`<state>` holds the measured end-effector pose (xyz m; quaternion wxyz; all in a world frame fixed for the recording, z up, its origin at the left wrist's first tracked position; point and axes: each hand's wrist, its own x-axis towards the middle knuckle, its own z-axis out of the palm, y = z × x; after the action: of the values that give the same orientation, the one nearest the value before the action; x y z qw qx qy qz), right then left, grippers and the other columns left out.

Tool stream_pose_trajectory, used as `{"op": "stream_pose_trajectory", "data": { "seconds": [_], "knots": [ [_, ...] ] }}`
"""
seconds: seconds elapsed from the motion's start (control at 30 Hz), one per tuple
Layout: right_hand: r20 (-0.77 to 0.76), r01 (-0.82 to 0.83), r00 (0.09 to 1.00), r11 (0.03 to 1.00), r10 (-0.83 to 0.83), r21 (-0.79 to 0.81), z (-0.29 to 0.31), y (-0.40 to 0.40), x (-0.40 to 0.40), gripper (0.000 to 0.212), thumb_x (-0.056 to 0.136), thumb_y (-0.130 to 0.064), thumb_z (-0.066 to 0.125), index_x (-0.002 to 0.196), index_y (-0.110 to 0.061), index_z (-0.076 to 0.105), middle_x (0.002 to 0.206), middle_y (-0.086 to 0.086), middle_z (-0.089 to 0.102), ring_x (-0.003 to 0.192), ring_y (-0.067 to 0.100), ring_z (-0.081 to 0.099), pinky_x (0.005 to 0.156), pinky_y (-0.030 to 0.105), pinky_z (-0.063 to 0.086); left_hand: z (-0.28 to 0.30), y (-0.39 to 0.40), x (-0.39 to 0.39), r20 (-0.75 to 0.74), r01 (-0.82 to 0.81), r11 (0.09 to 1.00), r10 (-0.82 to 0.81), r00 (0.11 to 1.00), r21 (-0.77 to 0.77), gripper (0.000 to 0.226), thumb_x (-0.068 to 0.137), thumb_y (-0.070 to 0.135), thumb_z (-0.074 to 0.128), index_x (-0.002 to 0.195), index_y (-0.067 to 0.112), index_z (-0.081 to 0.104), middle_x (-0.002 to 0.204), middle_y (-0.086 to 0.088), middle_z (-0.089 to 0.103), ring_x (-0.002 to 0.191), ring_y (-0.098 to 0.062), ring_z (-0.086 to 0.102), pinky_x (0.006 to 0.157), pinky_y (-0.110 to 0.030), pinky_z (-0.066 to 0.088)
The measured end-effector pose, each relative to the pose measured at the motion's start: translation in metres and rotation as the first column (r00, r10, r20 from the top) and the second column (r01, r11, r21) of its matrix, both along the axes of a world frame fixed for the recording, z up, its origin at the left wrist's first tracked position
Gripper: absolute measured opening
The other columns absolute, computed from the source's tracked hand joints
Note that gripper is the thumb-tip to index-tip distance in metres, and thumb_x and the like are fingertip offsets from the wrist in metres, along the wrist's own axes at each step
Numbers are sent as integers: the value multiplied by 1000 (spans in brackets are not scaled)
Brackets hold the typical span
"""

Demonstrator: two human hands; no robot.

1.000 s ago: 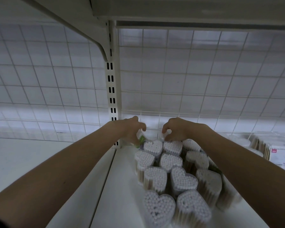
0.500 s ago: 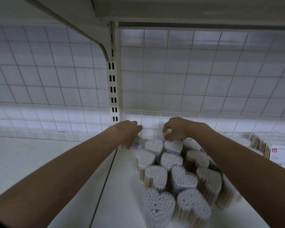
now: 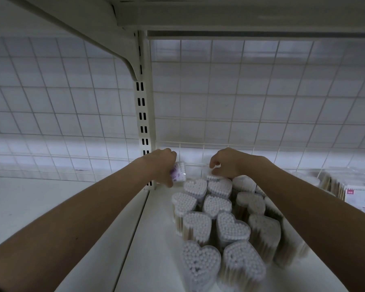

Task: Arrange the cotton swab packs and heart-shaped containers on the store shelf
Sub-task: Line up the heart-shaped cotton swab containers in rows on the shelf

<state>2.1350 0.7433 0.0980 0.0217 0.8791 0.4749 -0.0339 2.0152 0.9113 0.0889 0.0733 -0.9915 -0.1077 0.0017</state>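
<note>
The left hand (image 3: pixel 163 165) covers most of the small pack (image 3: pixel 179 172) it holds; the print on its purple label is too small to read. The right hand (image 3: pixel 227 164) has its fingers (image 3: pixel 214 165) curled downward, so what they pinch at the back of the heart-shaped containers (image 3: pixel 214 209) cannot be made out. The nearest containers blur and run off the bottom edge. The right forearm hides the outer row. The boxed packs (image 3: pixel 359 194) at far right are cut by the edge, their lettering unreadable.

Dim, bluish light; wide-angle edge bending; near containers blurred.
</note>
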Motion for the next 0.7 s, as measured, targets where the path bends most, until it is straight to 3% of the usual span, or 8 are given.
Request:
{"op": "stream_pose_trajectory", "data": {
  "seconds": [0.07,0.17,0.23,0.33,0.43,0.6,0.7],
  "knots": [
    [-10,5,1000,1000,-5,-4,0,-1,1,36,92,-25,53,126,-14,55,129,5,51,118,20,47,95,28,38,-4,0,1,28,-7,997,9,1000,-74,45,73,32,70,102,13,40,93,-2,40,85,-19,44,63,-27,37],
    [-12,26,1000,1000,-26,-12,1,0,3,36,91,-26,54,125,-13,56,125,6,54,114,22,50,91,27,40,-15,2,6,22,-10,989,13,1000,-151,66,76,45,66,127,14,36,109,-5,48,95,-22,49,75,-32,47],
    [-6,42,999,999,-42,-22,0,2,4,33,91,-29,53,117,-9,62,118,9,60,107,24,56,91,30,46,-21,3,9,11,-27,988,29,1000,-155,69,77,50,64,130,16,36,114,-6,53,100,-24,52,80,-34,50],
    [32,50,998,998,-48,-39,-4,7,4,42,92,-41,51,104,-4,66,108,12,66,100,25,59,90,37,49,-25,2,10,52,-26,987,34,998,-159,70,76,50,66,129,14,37,114,-7,59,101,-24,53,77,-33,49],
    [34,54,998,998,-53,-45,-7,11,2,56,88,-54,53,109,-3,62,110,11,63,103,26,56,88,37,48,-26,-1,9,65,-43,946,68,996,-321,66,75,42,72,124,10,40,114,-11,57,98,-27,58,76,-33,50],
    [-3,68,998,997,-68,-30,-6,13,0,52,84,-44,63,117,-4,57,115,13,60,106,27,56,87,36,47,-39,-2,12,86,-56,891,106,991,-451,54,75,29,75,112,6,43,108,-11,57,92,-25,57,77,-37,51],
    [-78,63,995,997,-60,37,-2,11,3,47,83,-39,65,118,-10,56,116,4,57,101,20,53,85,32,46,-47,-1,14,107,-62,855,136,985,-515,46,78,24,71,109,5,43,107,-13,58,94,-27,58,80,-39,51]
  ]
}}
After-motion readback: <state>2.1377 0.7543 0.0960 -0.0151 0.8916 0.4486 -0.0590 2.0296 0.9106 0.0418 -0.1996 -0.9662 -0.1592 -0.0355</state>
